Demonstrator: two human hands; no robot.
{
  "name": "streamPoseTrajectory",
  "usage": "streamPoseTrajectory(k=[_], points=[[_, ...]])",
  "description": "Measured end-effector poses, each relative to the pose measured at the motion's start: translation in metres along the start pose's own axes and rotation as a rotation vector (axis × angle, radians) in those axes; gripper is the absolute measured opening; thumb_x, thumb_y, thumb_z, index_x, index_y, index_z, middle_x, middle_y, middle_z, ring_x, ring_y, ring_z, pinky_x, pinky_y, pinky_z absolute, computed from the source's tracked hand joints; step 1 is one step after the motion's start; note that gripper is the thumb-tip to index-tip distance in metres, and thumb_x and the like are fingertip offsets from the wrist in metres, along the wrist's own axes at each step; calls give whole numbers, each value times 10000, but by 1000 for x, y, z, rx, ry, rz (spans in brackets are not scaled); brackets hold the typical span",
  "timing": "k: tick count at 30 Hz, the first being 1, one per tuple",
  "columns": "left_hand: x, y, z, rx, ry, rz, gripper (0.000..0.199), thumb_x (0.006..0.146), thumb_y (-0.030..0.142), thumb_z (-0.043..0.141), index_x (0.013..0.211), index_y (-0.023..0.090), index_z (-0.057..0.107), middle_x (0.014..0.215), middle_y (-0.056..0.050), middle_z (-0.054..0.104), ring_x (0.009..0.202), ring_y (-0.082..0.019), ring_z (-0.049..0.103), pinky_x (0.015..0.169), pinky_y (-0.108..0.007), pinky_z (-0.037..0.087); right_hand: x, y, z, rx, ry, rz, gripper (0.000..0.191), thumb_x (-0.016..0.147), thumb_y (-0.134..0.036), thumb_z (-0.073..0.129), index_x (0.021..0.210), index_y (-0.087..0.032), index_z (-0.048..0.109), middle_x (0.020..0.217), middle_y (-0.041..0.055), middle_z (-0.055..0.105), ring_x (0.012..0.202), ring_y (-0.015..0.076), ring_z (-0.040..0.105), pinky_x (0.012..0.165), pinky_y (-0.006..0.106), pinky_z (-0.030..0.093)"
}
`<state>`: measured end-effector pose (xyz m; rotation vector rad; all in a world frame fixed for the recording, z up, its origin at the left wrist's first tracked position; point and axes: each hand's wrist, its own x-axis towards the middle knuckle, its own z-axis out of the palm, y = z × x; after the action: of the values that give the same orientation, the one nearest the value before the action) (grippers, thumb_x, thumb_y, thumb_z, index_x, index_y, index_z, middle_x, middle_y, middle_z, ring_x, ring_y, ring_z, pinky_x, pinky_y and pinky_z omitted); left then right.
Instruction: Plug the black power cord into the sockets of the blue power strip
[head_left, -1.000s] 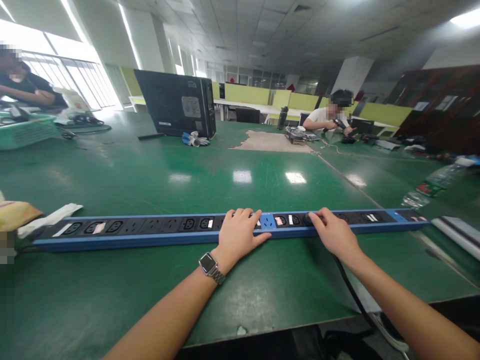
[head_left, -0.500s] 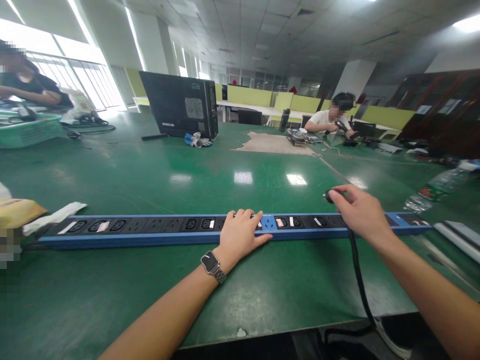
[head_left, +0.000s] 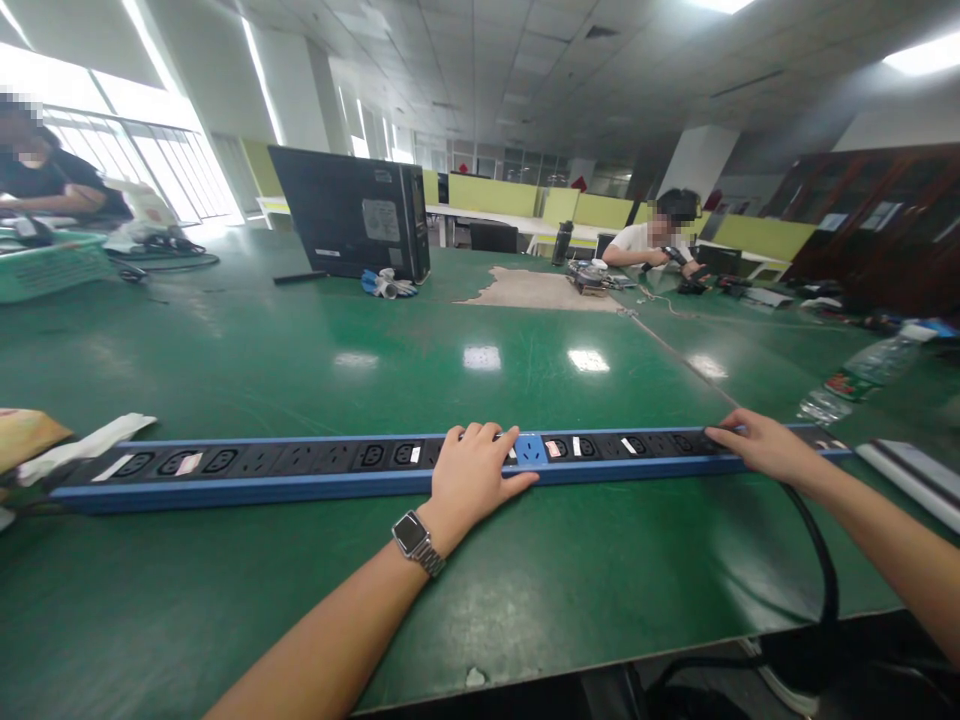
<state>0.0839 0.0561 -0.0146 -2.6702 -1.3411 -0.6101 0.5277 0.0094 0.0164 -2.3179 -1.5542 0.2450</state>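
A long blue power strip (head_left: 262, 488) with black sockets lies across the green table. My left hand (head_left: 474, 478), with a watch (head_left: 412, 537) on its wrist, rests over the strip's middle, fingers spread, beside a blue socket (head_left: 531, 450). My right hand (head_left: 761, 447) is at the strip's right part, its fingers closed round a black plug (head_left: 714, 438) at the sockets. Whether the plug is seated in a socket cannot be made out. From under that hand a black cable (head_left: 823, 560) hangs over the table's front edge.
A black computer case (head_left: 352, 215) stands at the back left with gloves (head_left: 388, 284) beside it. A plastic bottle (head_left: 862, 375) and a silver object (head_left: 911, 480) lie right. A green basket (head_left: 52, 268) is far left. Two people sit across the table.
My right hand has moved right and down with the plug, from above the strip onto its sockets. The cable has swung right. The view has shifted slightly; my left hand stays on the strip.
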Motion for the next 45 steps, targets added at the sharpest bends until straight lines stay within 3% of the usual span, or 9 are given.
streamPoseTrajectory(k=[3,12,15,19,22,25,31,39,45], points=[[0,0,0,0,2,2,615,822,650,545,1281,241,549,1120,-69,639,1031,-271,552,924,-433,377,2,0,2,-20,-23,-18,449,710,-644,519,767,-205,594,589,37,621,536,188,563,519,311,418],[1,0,0,-3,4,1,618,824,648,544,1286,237,547,1132,-73,640,1034,-268,552,932,-430,371,0,5,17,-291,100,-81,463,806,-614,445,864,-183,604,828,108,689,746,254,634,661,347,450],[1,0,0,-4,3,-1,620,822,647,548,1287,237,548,1133,-74,640,1034,-270,551,927,-428,373,-5,-6,2,-328,105,-28,456,828,-586,431,885,-179,629,857,122,697,785,264,636,691,347,447],[0,0,0,-6,-5,-4,613,823,646,547,1284,242,551,1134,-73,641,1036,-267,551,928,-427,371,-4,-5,-39,-378,259,117,532,831,-637,412,1060,-209,631,917,123,700,846,282,626,706,355,431],[0,0,-1,-4,-11,-5,615,824,645,546,1285,238,551,1149,-75,637,1041,-266,550,919,-426,377,6,17,-62,-265,151,325,453,819,-562,480,1080,-224,634,856,82,707,752,242,616,677,340,428],[1,0,-2,-5,-10,-6,611,825,636,552,1287,236,551,1159,-74,635,1056,-267,547,926,-428,378,16,46,-65,-140,105,453,405,791,-483,526,1048,-200,659,777,86,701,693,237,605,637,341,428],[1,0,-3,-4,-15,-2,598,830,629,548,1284,240,556,1155,-72,637,1056,-270,552,926,-430,384,26,76,-43,-146,171,371,326,747,-446,550,927,-209,683,959,146,696,878,311,603,715,384,433],[1,-1,-3,-1,-20,-6,608,825,623,559,1292,234,555,1160,-78,636,1071,-275,553,925,-434,388,27,76,-55,-165,23,363,302,789,-422,554,917,-187,693,723,115,679,671,258,597,602,347,395],[2,-1,-2,10,-16,5,603,830,622,551,1293,235,555,1174,-76,635,1061,-272,559,931,-438,392,35,72,-55,-225,-12,316,240,780,-382,581,884,-187,676,690,92,677,710,249,599,649,333,399]])
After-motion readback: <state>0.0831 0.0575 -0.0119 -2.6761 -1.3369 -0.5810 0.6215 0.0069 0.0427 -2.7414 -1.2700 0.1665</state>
